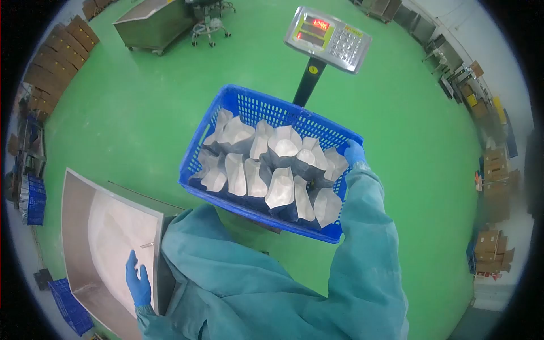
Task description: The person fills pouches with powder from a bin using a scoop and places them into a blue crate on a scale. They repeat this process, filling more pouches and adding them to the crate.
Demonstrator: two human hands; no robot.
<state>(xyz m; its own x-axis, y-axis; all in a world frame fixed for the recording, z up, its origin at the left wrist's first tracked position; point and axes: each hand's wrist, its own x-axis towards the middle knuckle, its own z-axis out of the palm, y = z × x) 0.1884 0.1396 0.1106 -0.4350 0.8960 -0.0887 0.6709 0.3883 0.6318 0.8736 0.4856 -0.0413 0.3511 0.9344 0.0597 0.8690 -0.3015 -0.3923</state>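
Observation:
My left hand (137, 281), in a blue glove, is held over a metal bin (76, 226) at the lower left, its fingers apart and nothing in them. Pale powder (116, 229) fills part of that bin. Just above my fingertips a short, thin handle-like piece (147, 245) shows; what it belongs to is hidden. My right hand (355, 152), gloved too, grips the right rim of a blue plastic basket (263, 102). Inside stand several open-topped silvery pouches (281, 187) in two rough rows, with pale insides.
Behind the basket a scale display (327, 39) with red digits rises on a dark post (310, 82). A large metal cart (153, 25) and a wheeled stool (211, 27) stand at the back. Cardboard boxes (61, 51) line the left wall, and more boxes (493, 249) the right.

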